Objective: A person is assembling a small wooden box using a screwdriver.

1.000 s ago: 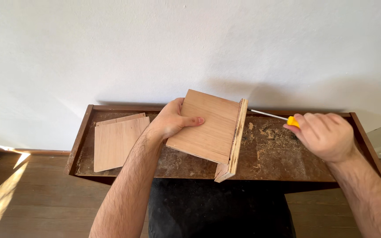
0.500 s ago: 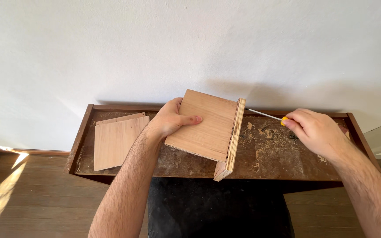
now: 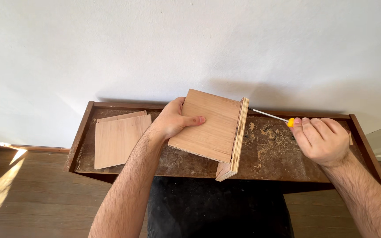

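We record a dark wooden tray-table (image 3: 111, 172), dusted with sawdust, against a white wall (image 3: 190, 44) over plank flooring. Two loose plywood panels (image 3: 117, 139) lie at its left end. Our left hand (image 3: 171, 121) is clamped on the joined plywood piece (image 3: 210, 128) (tilted, mid-table). Our right hand (image 3: 325, 140), fingers closed, holds a yellow-handled screwdriver (image 3: 272, 115), its tip at the piece's upright edge.

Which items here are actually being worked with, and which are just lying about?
In use:
- left hand gripping the joined wooden panels
- right hand holding a yellow-handled screwdriver, its tip at the upright panel

Lying about:
- loose plywood sheets at the workbench's left
- sawdust
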